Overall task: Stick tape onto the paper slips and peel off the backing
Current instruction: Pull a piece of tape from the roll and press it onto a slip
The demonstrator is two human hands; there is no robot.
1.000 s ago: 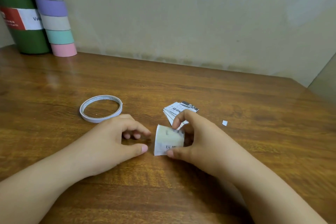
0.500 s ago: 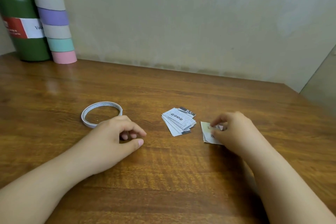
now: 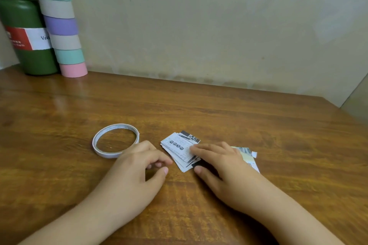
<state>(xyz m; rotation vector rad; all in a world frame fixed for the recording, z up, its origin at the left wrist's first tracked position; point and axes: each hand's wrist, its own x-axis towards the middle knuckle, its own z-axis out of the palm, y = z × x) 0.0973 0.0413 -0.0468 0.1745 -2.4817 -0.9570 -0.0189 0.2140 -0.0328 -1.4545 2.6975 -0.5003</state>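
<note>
Paper slips [image 3: 180,148], stacked on desk [image 3: 239,117]; touched by right hand [image 3: 223,162], fingers [image 3: 196,148] extended, likely selecting the top one. Left hand [image 3: 137,167] idle, loosely curled, beside tape roll [image 3: 115,140].

Two hands: left hand [image 3: 137,167] and right hand [image 3: 221,165]. One tape roll [image 3: 115,140] at ten o'clock of the left hand. One stack of slips [image 3: 177,145]; its count cannot be told. One loose slip [image 3: 248,156] at three o'clock of the right hand, one tiny scrap [image 3: 254,154] beside it. One green bottle [image 3: 25,32], one striped tube [image 3: 61,24]
</note>
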